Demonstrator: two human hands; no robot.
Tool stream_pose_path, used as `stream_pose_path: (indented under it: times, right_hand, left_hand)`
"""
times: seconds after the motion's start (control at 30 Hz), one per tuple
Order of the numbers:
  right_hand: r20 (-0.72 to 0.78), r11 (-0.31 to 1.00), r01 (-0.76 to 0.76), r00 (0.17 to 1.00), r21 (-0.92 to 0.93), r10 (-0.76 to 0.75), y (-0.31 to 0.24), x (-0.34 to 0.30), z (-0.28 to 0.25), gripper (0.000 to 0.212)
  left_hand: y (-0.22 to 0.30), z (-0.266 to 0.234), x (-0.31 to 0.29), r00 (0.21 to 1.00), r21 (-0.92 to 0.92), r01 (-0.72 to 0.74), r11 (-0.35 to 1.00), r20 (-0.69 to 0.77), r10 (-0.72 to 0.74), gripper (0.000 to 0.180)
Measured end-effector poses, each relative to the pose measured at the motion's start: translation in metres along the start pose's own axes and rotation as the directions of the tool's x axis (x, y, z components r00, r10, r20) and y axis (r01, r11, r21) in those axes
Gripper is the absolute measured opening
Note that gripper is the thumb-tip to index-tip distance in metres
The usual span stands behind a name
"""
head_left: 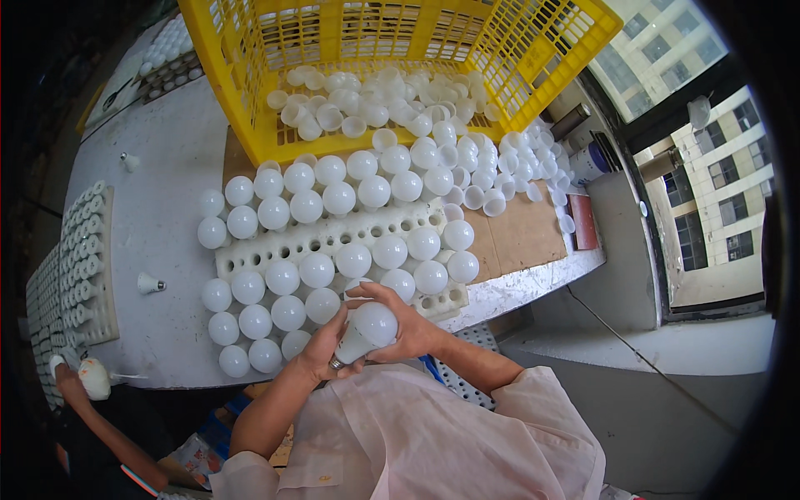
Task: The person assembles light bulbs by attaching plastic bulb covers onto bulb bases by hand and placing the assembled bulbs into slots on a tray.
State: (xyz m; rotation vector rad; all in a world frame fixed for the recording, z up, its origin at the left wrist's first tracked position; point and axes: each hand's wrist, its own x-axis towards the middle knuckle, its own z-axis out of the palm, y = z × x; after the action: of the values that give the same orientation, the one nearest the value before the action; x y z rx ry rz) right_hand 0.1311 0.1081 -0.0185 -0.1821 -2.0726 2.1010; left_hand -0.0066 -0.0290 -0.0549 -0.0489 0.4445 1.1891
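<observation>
Close to my body, my left hand (322,348) and my right hand (410,327) are both closed round a white light bulb (372,325). The bulb lies tilted, its round dome up toward the right and its metal screw base down at the left, by my left fingers. Just beyond my hands, white bulbs stand in rows in a pale foam tray (275,254) with round holes. One row of holes across its middle holds no bulbs. My right fingers partly hide the near bulbs.
A yellow plastic crate (250,125) at the back holds many loose white domes, and more domes (493,202) spill over cardboard (521,242). Two bulb bodies (150,283) lie at left, near another foam tray (102,275). A co-worker's hand (71,387) holds something white.
</observation>
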Motion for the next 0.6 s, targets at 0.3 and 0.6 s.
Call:
stream_pose_path:
  times: [0.3,0.6]
  right_hand:
    - [-0.477,0.907,-0.052,0.862,-0.417,-0.169,0.016,-0.034,-0.020,0.077]
    - [-0.213,0.580,-0.100,0.969,-0.808,-0.129,0.062,-0.023,0.031,0.067]
  left_hand:
    - [0.073,-0.015,-0.102,0.622,0.706,-0.470,0.530,-0.161,0.766,0.026]
    - [0.163,-0.229,-0.225,-0.359,0.802,-0.353,0.482,-0.592,0.721,0.029]
